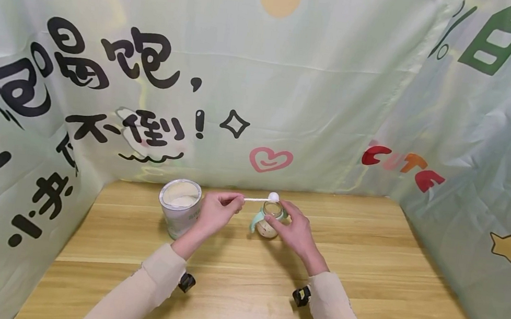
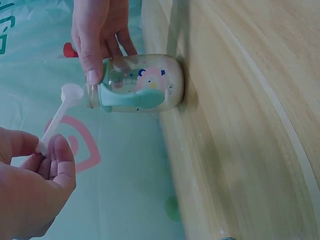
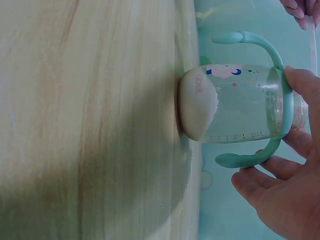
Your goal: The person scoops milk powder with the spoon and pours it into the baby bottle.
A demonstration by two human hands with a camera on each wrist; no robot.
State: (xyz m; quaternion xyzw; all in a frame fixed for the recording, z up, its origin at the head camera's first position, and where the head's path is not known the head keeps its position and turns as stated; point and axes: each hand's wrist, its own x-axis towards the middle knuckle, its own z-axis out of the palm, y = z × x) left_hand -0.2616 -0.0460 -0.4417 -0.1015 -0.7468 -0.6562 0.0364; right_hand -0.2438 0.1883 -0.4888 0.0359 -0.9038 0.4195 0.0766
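My left hand [image 1: 217, 213] pinches the end of a white measuring scoop [image 2: 71, 94] by its thin handle. The scoop's bowl is held just above the open mouth of a clear baby bottle [image 3: 246, 102]. Around the bottle's neck, my right hand [image 1: 295, 231] holds it with thumb and fingers on the green collar. Two curved mint-green handles [image 2: 137, 100] stick out from that collar. White powder [image 3: 196, 105] lies in the bottom of the bottle, which stands upright on the table. What the scoop's bowl contains cannot be made out clearly.
Left of the bottle stands an open can [image 1: 178, 219] with pale powder [image 1: 183, 201] inside, close by my left hand. The wooden table [image 1: 239, 305] meets a printed cloth backdrop [image 1: 327, 110] at the back and on both sides.
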